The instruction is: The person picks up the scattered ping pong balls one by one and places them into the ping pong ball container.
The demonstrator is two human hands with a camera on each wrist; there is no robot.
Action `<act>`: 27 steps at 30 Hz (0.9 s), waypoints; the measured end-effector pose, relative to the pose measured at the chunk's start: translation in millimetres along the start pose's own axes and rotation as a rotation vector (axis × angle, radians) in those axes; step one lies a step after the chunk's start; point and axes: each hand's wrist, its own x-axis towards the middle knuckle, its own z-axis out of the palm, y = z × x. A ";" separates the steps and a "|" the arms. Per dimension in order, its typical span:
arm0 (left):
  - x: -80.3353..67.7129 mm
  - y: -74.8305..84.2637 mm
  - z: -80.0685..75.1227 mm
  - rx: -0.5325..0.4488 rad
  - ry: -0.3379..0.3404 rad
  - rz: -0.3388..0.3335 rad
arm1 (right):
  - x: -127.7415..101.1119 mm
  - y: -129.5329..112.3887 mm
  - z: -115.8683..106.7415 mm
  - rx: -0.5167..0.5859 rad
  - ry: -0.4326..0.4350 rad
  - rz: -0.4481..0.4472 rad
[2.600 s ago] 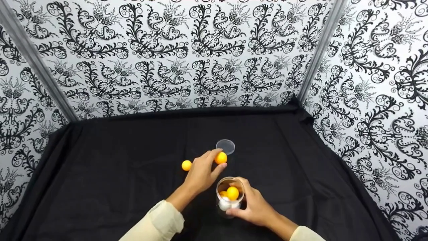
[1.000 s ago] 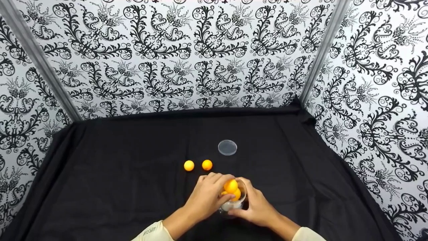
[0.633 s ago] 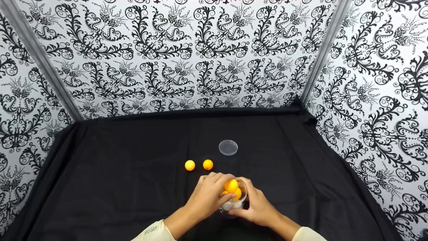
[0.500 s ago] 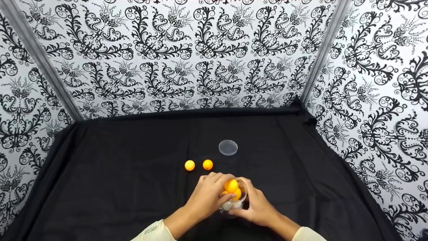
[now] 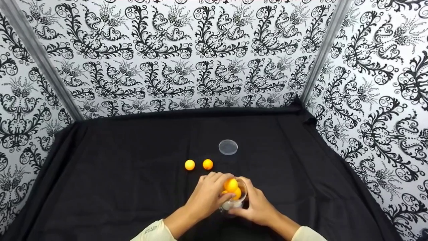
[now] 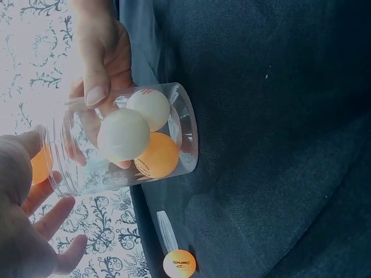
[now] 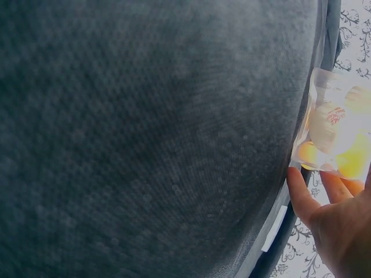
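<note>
As white walls (image 5: 174, 50) printed with black scrollwork rise on three sides, a broad table (image 5: 133, 144) draped in black cloth stretches forward, its far edge set along the back wall. Toward the table's near edge, slightly right of its middle, a person in pale cream sleeves (image 5: 309, 233) works with two bare hands. The right hand (image 5: 257, 206) wraps thumb and fingers around a clear, cylindrical plastic jar (image 6: 87, 180), held mouth up; whether its base touches the cloth is hard to tell. The left hand (image 5: 205, 194) arches over the jar's rim, its thumb and fingers bent around a smooth orange ball (image 5: 231, 184) at the mouth. Beyond the jar, nearer the table's far edge, a round transparent lid (image 5: 228, 147) lies flat. Two loose orange balls (image 5: 207, 164) rest side by side, apart, between the lid and the left hand, the one nearer the table's left edge a shade paler. Seen through the jar wall are two white balls (image 6: 123, 134) and a printed orange ball (image 6: 157, 155) beside them.
</note>
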 end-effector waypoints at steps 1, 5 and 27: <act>0.2 0.0 0.1 -0.001 -0.002 -0.002 | 0.1 -0.1 0.1 0.005 -0.002 0.001; 0.8 0.1 -0.3 -0.007 -0.009 -0.006 | 0.6 -0.4 0.8 0.010 0.001 -0.011; 1.7 -3.3 0.9 -0.035 0.012 0.011 | -0.1 0.1 0.8 -0.046 0.030 -0.026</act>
